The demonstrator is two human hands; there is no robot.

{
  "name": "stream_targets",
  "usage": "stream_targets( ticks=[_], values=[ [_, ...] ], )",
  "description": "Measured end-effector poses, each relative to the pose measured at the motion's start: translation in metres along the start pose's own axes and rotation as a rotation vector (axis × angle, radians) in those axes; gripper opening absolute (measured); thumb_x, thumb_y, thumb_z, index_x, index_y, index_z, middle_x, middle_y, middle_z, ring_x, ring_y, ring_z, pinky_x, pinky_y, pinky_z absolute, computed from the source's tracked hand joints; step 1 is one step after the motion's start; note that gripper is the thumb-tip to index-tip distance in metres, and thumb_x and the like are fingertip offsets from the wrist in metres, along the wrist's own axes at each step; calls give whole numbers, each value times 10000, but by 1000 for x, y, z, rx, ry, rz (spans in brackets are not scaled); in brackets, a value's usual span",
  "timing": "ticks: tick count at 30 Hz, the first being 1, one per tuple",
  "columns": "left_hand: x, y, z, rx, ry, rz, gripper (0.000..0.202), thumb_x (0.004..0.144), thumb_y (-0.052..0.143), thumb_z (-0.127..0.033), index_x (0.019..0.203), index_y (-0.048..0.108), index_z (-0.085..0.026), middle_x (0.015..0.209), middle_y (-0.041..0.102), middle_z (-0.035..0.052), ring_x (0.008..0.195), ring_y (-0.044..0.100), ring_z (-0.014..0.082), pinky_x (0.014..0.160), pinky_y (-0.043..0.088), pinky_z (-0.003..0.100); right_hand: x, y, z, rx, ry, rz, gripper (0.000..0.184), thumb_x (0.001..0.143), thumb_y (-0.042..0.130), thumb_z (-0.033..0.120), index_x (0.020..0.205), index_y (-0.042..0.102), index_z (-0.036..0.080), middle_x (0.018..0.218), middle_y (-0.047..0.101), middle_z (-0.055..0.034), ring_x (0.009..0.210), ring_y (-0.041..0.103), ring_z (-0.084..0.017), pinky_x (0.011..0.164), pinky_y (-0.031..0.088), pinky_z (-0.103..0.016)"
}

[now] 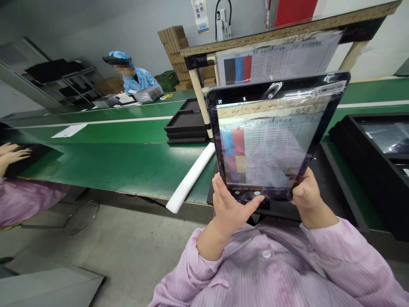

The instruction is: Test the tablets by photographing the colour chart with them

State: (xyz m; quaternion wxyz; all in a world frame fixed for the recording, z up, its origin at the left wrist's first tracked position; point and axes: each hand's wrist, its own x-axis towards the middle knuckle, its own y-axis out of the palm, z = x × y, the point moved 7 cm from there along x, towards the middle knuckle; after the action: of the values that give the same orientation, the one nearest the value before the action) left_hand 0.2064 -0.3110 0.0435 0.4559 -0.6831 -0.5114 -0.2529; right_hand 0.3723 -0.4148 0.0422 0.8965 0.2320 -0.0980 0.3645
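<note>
Both my hands hold a black tablet (271, 145) upright, its lit screen showing a camera view of a printed sheet. My left hand (228, 207) grips the lower left corner, with the thumb stretched over the bottom edge near the white on-screen button. Wrapped around the lower right corner is my right hand (308, 192); its fingers are partly hidden behind the tablet. A barcode sticker is on the tablet's top right. Behind it, the printed sheet (265, 64) with coloured blocks hangs under a chipboard shelf (287, 32).
A white roll (191, 179) lies on the green bench (128, 162), its end past the front edge. Stacked black trays (187, 121) stand behind it; black foam boxes (377, 170) are at right. A co-worker in blue (137, 76) is across the bench; another person's hands (12, 155) are at far left.
</note>
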Motion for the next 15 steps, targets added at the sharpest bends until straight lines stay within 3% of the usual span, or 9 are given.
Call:
stream_targets(
  ticks=[7, 11, 15],
  values=[
    [1, -2, -1, -40, -3, 8, 1259, 774, 744, -654, 1590, -121, -241, 1484, 422, 271, 1300, 558, 382, 999, 516, 592, -1, 4, 0, 23, -16, 28, 657, 493, 932, 647, 946, 681, 243, 797, 708, -39, 755, 709, -277, 710, 615, -429],
    [2, -3, -2, -96, 9, 12, 1237, 793, 758, -601, 1595, -121, -263, 1514, 384, 262, 1350, 516, 383, 1041, 483, 594, -1, 5, 0, 29, -24, 37, 639, 511, 931, 634, 950, 677, 245, 799, 704, -33, 758, 708, -273, 703, 612, -419],
    [8, -4, 13, -321, -120, 107, 1177, 835, 712, -605, 1604, -115, -272, 1469, 470, 209, 1316, 569, 318, 1034, 519, 507, -2, 5, 2, 24, -40, 46, 625, 530, 924, 639, 957, 686, 249, 825, 708, -30, 763, 704, -264, 705, 612, -411]
  ],
)
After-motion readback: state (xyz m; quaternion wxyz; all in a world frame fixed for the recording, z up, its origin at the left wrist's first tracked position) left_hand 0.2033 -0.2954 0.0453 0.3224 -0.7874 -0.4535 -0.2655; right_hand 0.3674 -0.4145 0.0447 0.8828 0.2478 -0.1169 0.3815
